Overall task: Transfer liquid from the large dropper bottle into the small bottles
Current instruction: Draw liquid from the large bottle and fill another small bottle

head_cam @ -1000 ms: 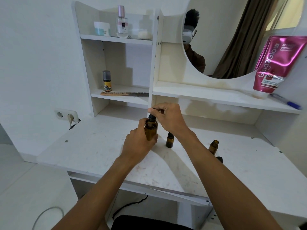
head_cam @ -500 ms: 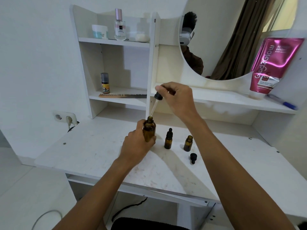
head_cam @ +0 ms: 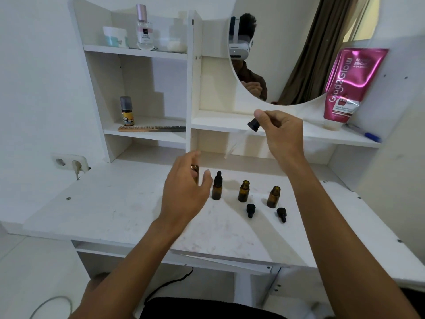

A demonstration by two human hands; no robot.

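The large amber dropper bottle point(head_cam: 195, 172) stands uncapped on the white desk point(head_cam: 115, 203), mostly hidden behind my left hand point(head_cam: 184, 194), whose fingers are spread and loose around it. My right hand point(head_cam: 280, 132) pinches the black bulb of the large dropper point(head_cam: 252, 124) high above the desk; its glass pipette slants down-left. Three small amber bottles stand in a row: one capped point(head_cam: 217, 187), two uncapped point(head_cam: 244, 191) point(head_cam: 274, 197). Two loose small dropper caps point(head_cam: 250, 209) point(head_cam: 282, 214) lie in front of the uncapped ones.
A white shelf unit with a round mirror point(head_cam: 299, 54) rises behind the desk. It holds a comb point(head_cam: 151, 128), a small spray can point(head_cam: 127, 110), a perfume bottle point(head_cam: 145, 28), a jar point(head_cam: 114, 36), a pink tube point(head_cam: 351, 86) and a pen point(head_cam: 365, 134). A wall socket point(head_cam: 69, 162) sits at the left.
My right hand pulled the dropper out of the large bottle and raised it to the right. My left hand loosened its grip on the large bottle. The view now takes in the third small bottle.
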